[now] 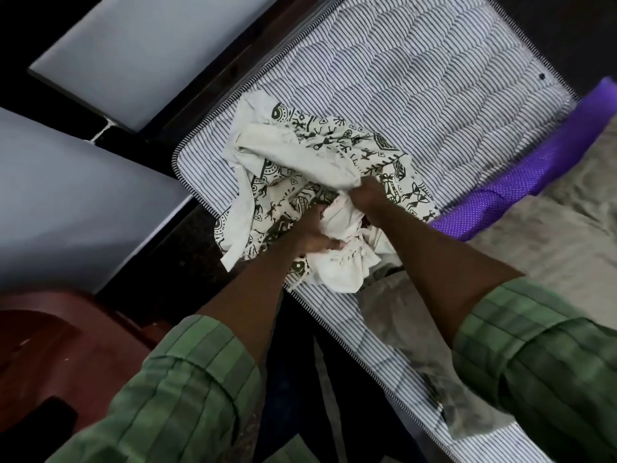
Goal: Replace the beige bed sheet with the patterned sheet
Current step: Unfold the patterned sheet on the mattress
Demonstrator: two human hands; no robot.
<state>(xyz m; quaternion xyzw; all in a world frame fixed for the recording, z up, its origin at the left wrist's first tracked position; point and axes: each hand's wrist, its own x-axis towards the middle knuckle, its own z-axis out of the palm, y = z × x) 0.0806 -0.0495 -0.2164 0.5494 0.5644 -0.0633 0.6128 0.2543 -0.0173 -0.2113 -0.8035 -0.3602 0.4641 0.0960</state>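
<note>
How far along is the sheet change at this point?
Done: the striped mattress lies bare at this end, and the beige sheet is bunched to the right beside a purple pillow. In hand: the left hand and right hand both grip the patterned sheet, a crumpled heap on the mattress corner. Left: unfolding, spreading and tucking it, and clearing the beige sheet away.

Bare striped mattress (417,78) under my work.
On it lay the crumpled patterned sheet (334,142) at centre, a purple pillow (534,168) at three o'clock, and the beige sheet (551,242) at four.
</note>
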